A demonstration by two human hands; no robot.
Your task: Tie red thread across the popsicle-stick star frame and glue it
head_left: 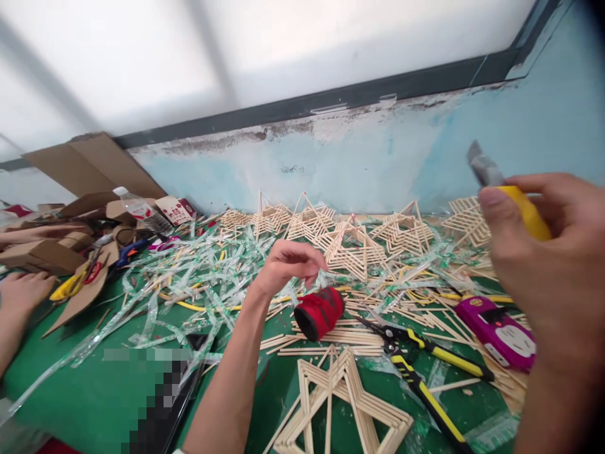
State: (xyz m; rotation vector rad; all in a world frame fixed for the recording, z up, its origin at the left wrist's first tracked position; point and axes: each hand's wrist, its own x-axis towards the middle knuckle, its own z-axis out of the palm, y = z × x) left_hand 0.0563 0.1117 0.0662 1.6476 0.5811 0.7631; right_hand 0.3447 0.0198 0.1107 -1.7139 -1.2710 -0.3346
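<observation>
My right hand (543, 246) is raised at the right, closed around a yellow utility knife (524, 208); its grey front end is blurred and points up and left. In the middle, my left hand (293, 268) pinches a clear plastic strip (322, 276) at its fingertips, partly hidden by the fingers. Just below that hand lies a red and dark cloth-like roll (320, 313). Nearest to me is a star frame (347, 403) of stacked thin wooden sticks, flat on the green tabletop (278, 394). Yellow-and-black pliers (411, 350) lie spread beside it.
More stick stars (357, 249) stand along the blue wall (359, 157). Clear strips (189, 277) and loose sticks (425, 309) litter the table. A purple tape measure (496, 331) lies right. At left are cardboard (85, 164), a bottle (144, 211), scissors (92, 271) and another person's hand (23, 293).
</observation>
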